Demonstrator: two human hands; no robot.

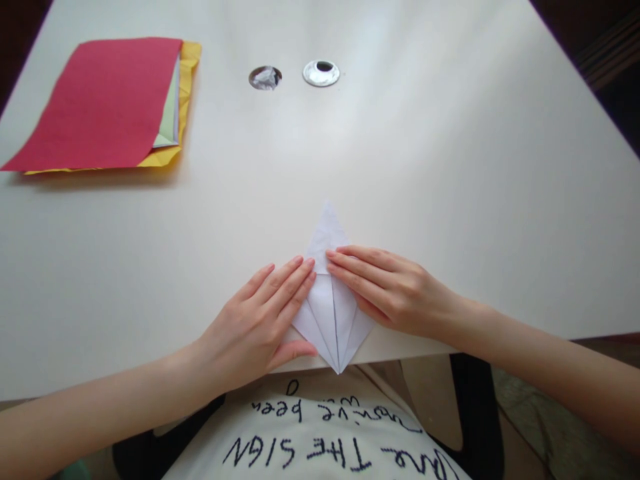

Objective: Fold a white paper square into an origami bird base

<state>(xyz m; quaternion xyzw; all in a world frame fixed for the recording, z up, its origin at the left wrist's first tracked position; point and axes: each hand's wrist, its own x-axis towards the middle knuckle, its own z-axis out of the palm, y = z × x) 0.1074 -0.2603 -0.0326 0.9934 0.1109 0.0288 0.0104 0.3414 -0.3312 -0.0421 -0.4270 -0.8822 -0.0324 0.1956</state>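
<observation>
A folded sheet of white paper (pixel 323 320) lies at the table's near edge, shaped like a long diamond with creases fanning from its bottom point. Its upper tip points away from me, and the lower tip reaches just past the edge. My left hand (pixel 267 317) rests flat on its left side, fingers stretched out and thumb apart near the lower left edge. On the right side, my right hand (pixel 395 287) lies with straight fingers pressing the paper near its middle fold. The right thumb is mostly hidden under the hand.
At the far left of the white table (pixel 450 167) lies a stack of coloured paper, a red sheet (pixel 105 103) over yellow paper (pixel 189 73). Toward the back are a round hole (pixel 265 78) with crumpled material inside and a silver cable grommet (pixel 321 73).
</observation>
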